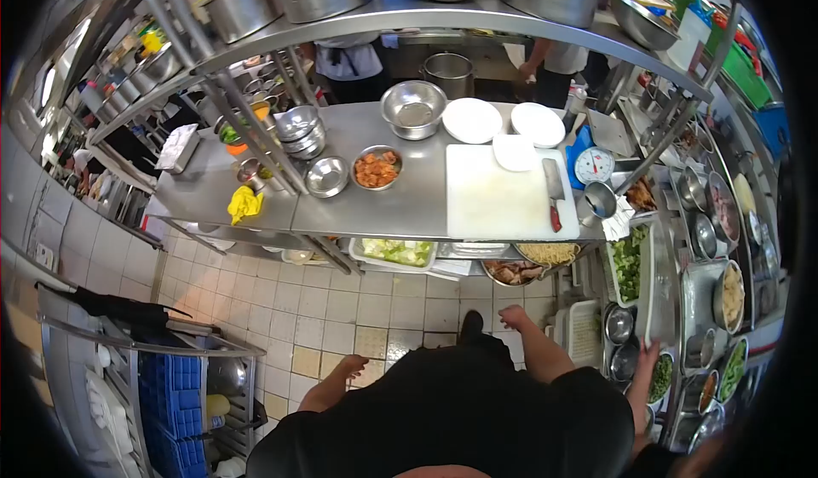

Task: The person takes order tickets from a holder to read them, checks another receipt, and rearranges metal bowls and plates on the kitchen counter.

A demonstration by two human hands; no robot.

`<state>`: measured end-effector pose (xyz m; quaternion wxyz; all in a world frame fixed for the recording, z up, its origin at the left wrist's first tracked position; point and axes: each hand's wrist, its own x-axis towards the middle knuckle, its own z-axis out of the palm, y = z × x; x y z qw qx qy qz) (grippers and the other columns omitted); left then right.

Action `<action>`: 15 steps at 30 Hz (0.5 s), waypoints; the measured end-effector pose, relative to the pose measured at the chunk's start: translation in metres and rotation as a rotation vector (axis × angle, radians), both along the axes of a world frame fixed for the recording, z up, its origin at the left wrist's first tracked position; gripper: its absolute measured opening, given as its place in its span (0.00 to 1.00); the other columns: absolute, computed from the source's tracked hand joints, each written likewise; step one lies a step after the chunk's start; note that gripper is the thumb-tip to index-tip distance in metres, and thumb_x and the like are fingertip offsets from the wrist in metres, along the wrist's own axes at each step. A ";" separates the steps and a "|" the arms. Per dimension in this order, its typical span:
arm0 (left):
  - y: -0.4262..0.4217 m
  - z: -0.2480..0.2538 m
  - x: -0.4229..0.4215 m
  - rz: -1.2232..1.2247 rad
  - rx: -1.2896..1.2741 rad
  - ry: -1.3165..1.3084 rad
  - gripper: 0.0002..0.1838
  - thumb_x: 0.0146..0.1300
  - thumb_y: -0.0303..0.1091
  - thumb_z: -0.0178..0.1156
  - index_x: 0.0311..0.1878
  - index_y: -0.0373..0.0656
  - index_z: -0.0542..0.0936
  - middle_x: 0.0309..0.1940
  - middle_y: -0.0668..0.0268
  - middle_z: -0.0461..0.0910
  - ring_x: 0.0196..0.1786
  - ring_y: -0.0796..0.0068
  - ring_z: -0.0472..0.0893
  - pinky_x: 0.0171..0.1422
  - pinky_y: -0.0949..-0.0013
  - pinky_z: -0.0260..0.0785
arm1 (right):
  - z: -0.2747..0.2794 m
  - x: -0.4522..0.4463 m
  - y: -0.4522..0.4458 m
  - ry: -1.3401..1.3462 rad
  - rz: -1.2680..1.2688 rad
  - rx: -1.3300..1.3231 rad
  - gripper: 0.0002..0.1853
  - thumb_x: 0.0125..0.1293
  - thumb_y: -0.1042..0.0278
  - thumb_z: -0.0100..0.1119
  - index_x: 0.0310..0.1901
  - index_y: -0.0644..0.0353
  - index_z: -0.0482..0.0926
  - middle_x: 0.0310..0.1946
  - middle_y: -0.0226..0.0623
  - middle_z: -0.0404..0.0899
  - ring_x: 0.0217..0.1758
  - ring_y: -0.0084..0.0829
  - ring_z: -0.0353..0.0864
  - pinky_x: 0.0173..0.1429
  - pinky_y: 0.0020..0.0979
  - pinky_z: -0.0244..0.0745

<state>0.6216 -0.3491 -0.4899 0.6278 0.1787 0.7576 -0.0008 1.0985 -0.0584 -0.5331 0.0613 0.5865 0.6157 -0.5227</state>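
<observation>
My left hand (348, 368) hangs low over the tiled floor, empty, with its fingers loosely apart. On the other side, my right hand (513, 317) is also over the floor, its fingers curled in and nothing visible in them. Neither touches the steel table (366, 210) in front of me. On that table lies a white cutting board (494, 192) with a cleaver (553, 178) along its right side. A steel bowl of orange-red chunks of food (377, 169) stands left of the board. Under the tabletop is a tray of chopped lettuce (394, 253).
A co-worker's hand (649, 354) rests at a white tray's edge on my right, near containers of greens (629, 265). A kitchen scale (594, 165) and white plates (472, 121) are on the table. Blue crates (173, 393) fill a rack behind left. Two people stand beyond the table.
</observation>
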 end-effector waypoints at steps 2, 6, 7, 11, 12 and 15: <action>0.009 -0.006 -0.001 0.034 -0.003 -0.001 0.18 0.57 0.49 0.49 0.45 0.48 0.72 0.35 0.69 0.76 0.25 0.74 0.74 0.27 0.65 0.67 | 0.023 -0.009 0.016 0.003 0.004 -0.022 0.17 0.54 0.62 0.53 0.41 0.67 0.74 0.32 0.40 0.79 0.24 0.33 0.79 0.23 0.33 0.70; 0.047 -0.006 0.010 0.117 -0.005 0.028 0.18 0.56 0.48 0.50 0.44 0.48 0.72 0.34 0.69 0.76 0.24 0.76 0.73 0.26 0.65 0.66 | -0.020 0.016 0.055 -0.053 0.519 0.129 0.15 0.56 0.64 0.53 0.42 0.64 0.74 0.30 0.38 0.79 0.24 0.32 0.79 0.21 0.31 0.70; 0.063 -0.003 0.018 0.112 -0.004 0.029 0.17 0.56 0.48 0.50 0.44 0.49 0.72 0.34 0.69 0.76 0.24 0.76 0.73 0.27 0.66 0.66 | -0.013 0.017 0.067 -0.201 0.657 0.018 0.14 0.58 0.63 0.52 0.42 0.60 0.74 0.31 0.37 0.79 0.24 0.31 0.79 0.19 0.29 0.68; 0.120 -0.019 0.044 -0.164 0.158 0.011 0.17 0.56 0.47 0.49 0.41 0.44 0.74 0.34 0.67 0.76 0.26 0.74 0.75 0.26 0.66 0.67 | 0.014 0.042 0.090 -0.179 -0.177 -0.385 0.16 0.61 0.59 0.49 0.44 0.61 0.74 0.36 0.37 0.79 0.27 0.31 0.79 0.21 0.32 0.68; 0.135 -0.015 0.057 -0.078 0.166 0.060 0.18 0.56 0.48 0.49 0.38 0.43 0.75 0.31 0.66 0.77 0.26 0.73 0.75 0.26 0.66 0.68 | 0.023 0.049 0.097 -0.159 -0.169 -0.360 0.17 0.56 0.60 0.49 0.38 0.66 0.73 0.34 0.39 0.79 0.26 0.33 0.78 0.25 0.33 0.69; 0.199 0.007 0.088 -0.179 0.247 0.165 0.20 0.56 0.50 0.47 0.29 0.43 0.78 0.20 0.63 0.77 0.24 0.70 0.76 0.26 0.67 0.69 | 0.041 0.069 0.122 -0.131 -0.217 -0.326 0.18 0.56 0.60 0.50 0.40 0.67 0.73 0.33 0.42 0.78 0.26 0.32 0.77 0.23 0.32 0.68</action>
